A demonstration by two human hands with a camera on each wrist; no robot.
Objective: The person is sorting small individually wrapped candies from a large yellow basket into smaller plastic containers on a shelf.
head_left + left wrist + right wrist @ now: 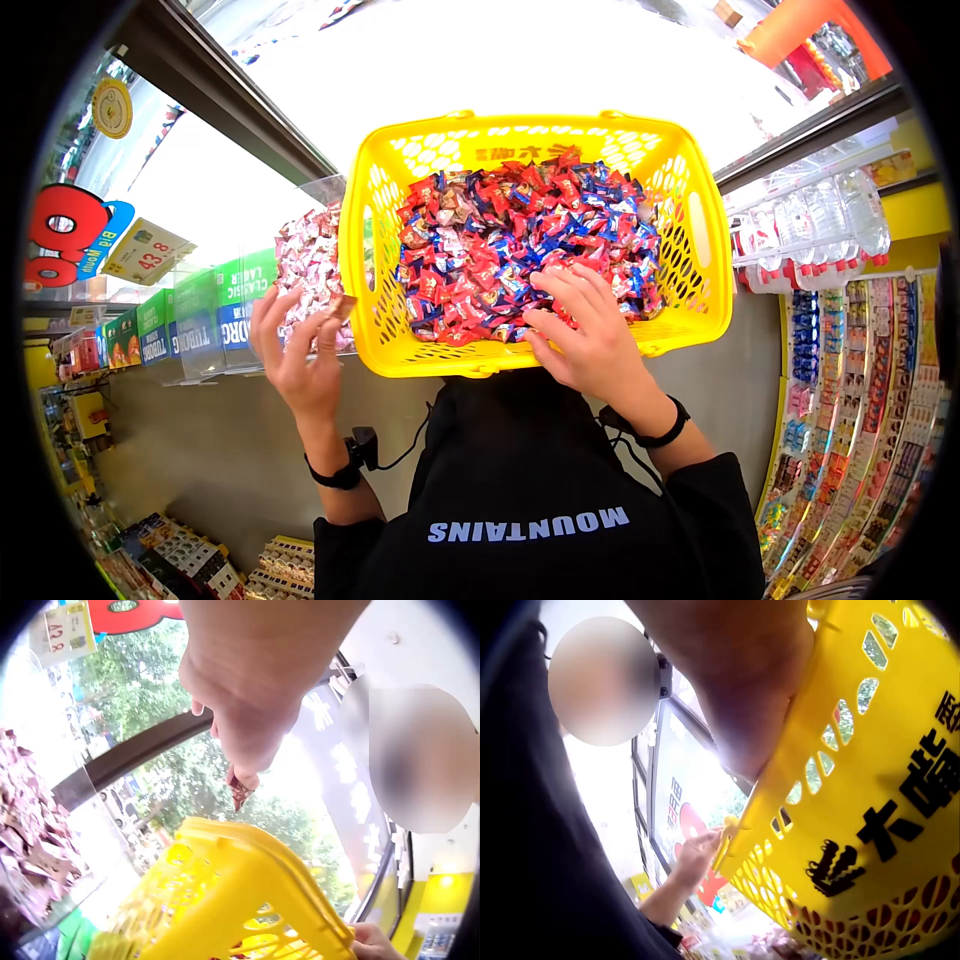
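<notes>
A yellow plastic basket point(708, 300) stands in front of me, with a mixed heap of red, blue and pink wrapped candies point(480, 245) in it. At its left side my left hand point(300, 355) pinches one wrapped candy point(239, 795) in a dark red patterned wrapper. This candy is close to the basket's rim. My right hand point(595, 340) reaches over the near right rim, its fingers loosely spread over the red and blue candies. In the right wrist view the basket wall hides those fingers.
Left of the basket is a clear bin of pink-wrapped candies point(308, 250), beside green and blue beer cartons point(215, 315). Bottled water point(820, 225) is on the right, above shelves of small packets point(850, 400). A window frame point(240, 85) runs behind.
</notes>
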